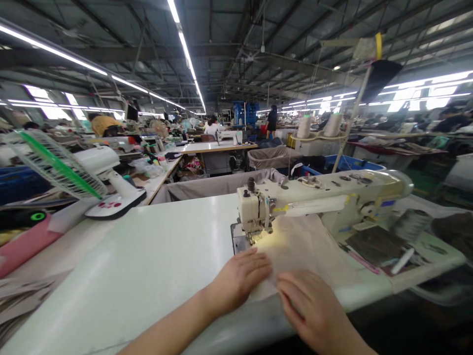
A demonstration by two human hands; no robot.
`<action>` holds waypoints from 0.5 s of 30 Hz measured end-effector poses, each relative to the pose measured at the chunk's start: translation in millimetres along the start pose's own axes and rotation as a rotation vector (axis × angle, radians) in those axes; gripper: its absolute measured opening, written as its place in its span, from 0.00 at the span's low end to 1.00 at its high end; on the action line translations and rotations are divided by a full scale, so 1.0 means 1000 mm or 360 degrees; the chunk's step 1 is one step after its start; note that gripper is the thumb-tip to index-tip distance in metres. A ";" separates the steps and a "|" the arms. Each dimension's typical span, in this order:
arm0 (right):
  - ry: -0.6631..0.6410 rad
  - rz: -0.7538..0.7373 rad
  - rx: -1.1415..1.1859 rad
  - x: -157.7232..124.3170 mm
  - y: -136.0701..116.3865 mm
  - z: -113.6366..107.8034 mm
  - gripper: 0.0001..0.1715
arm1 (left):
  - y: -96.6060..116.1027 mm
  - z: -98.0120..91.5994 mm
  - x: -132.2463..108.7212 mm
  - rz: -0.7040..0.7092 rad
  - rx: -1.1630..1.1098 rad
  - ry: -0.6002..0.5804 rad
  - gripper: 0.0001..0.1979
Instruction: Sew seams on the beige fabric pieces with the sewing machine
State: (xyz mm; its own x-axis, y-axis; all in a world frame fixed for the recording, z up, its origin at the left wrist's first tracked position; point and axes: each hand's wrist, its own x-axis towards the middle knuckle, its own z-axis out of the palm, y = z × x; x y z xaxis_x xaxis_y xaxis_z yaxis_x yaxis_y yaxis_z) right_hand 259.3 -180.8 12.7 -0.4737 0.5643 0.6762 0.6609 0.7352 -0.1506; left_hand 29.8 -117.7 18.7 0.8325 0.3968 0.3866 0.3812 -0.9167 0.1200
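A cream sewing machine [325, 197] stands on a white table [148, 261], its needle head at the left end. A pale beige piece of fabric [306, 246] lies flat under the needle and runs toward me. My left hand [240, 278] rests flat on the fabric's left near edge, fingers stretched toward the needle plate. Just to its right, my right hand [310, 305] lies flat on the fabric's near edge, fingers together and extended. Neither hand grips anything.
A white desk fan [74, 170] with a green blade stands at the table's back left. Pink and dark items [25, 236] lie at far left. Grey cloth bins [218, 185] sit behind the table. Thread cones [320, 125] stand behind the machine. Other workers sit at distant tables.
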 end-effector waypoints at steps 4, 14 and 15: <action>-0.0320 -0.0263 0.0103 -0.021 -0.007 0.022 0.25 | 0.005 -0.029 -0.064 -0.0015 0.0093 -0.0191 0.23; -0.0608 -0.0004 0.0503 -0.021 -0.011 0.034 0.22 | 0.031 -0.033 -0.160 -0.0609 -0.0039 0.0062 0.22; -0.0577 0.0118 0.0557 -0.016 -0.011 0.035 0.17 | 0.028 -0.036 -0.152 -0.0696 -0.0051 0.0096 0.20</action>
State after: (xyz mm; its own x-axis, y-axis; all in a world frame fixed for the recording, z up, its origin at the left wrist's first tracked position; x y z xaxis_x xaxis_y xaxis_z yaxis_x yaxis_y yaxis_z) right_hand 239.1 -184.6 -21.2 -0.6458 0.6679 0.3699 0.4950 0.7351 -0.4632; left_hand -100.5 -205.8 -4.2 0.5701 0.7452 0.3459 0.6789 -0.6644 0.3124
